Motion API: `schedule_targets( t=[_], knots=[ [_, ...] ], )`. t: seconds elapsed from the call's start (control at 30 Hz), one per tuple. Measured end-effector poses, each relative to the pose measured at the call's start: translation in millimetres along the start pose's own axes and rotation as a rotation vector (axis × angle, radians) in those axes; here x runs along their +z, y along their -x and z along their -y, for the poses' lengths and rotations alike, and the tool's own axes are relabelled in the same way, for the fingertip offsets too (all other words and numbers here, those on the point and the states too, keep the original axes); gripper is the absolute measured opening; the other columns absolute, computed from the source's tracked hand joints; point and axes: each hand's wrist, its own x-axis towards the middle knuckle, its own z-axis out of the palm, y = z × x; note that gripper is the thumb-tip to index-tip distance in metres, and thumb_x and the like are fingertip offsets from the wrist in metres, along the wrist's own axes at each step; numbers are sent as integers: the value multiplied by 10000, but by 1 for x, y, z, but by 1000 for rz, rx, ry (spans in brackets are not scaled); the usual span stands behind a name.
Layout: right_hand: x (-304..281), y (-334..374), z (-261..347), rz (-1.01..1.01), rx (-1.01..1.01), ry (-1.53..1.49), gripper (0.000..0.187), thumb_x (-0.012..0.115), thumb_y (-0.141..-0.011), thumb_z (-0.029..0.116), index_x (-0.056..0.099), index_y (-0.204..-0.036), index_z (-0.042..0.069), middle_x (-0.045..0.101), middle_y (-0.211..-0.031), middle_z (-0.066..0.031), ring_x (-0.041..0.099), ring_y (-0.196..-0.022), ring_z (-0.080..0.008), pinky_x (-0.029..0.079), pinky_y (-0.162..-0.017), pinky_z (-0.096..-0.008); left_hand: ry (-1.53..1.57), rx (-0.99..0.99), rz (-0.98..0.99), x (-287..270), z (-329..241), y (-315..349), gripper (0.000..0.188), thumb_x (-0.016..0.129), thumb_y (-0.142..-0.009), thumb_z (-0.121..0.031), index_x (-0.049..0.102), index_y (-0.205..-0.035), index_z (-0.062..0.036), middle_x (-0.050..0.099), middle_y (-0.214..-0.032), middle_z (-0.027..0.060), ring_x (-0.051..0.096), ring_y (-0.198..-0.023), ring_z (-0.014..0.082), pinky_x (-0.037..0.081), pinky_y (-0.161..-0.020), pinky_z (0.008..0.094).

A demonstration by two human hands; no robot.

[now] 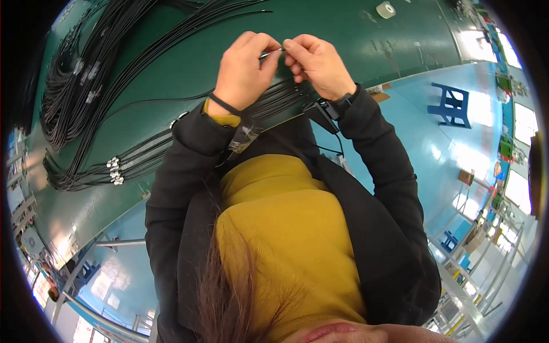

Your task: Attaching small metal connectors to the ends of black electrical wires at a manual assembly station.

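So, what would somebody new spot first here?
Probably the yellow top, lower middle, framed by a black jacket. Above it, the left hand and right hand nearly meet over the green table, pinching a small thin piece. Then a big bundle of black cables curls at the upper left.

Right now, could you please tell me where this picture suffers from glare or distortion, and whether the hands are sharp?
Head view: glare whitens patches of the blue floor; head view: fisheye distortion bends the edge of the green table; head view: the left hand and right hand look fairly sharp, but the thin piece between them is too small to identify.
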Motion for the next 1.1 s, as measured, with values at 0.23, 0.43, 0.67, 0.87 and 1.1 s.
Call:
schedule_targets(
  t=[0.23,0.43,0.67,0.87,1.1],
  knots=[
    [-12,-6,0,-68,-60,162,196,591,-931,230,563,-804,82,506,-684,44,418,-556,-27,331,-461,-176,-236,-60,138,-56,17,25,83,596,-814,-30,557,-887,-20,571,-803,126,573,-725,297,463,-623,354],
    [-45,-15,-2,-61,1,233,197,586,-932,233,567,-804,84,496,-675,46,411,-567,-27,318,-469,-178,-644,-39,217,-171,59,87,83,579,-791,-37,543,-858,-70,540,-817,114,556,-777,335,451,-644,422],
    [-36,-18,-17,-9,-244,718,208,607,-896,209,583,-786,34,513,-648,13,442,-588,-81,357,-534,-240,-868,-147,288,-282,77,147,116,596,-774,-33,573,-879,-76,554,-880,80,557,-843,307,445,-686,397],
    [-36,-8,-8,52,-296,911,207,610,-872,175,569,-786,-9,520,-635,-46,478,-601,-132,386,-559,-285,-952,-214,317,-292,78,147,102,580,-780,-16,570,-871,-61,541,-903,91,538,-884,303,427,-718,403],
    [-51,21,-1,199,-208,1099,177,607,-869,160,586,-804,-3,547,-644,-56,482,-598,-138,396,-564,-294,-969,-343,513,-311,60,151,116,596,-795,-54,580,-903,-93,555,-902,87,559,-875,309,447,-701,425]
  ],
)
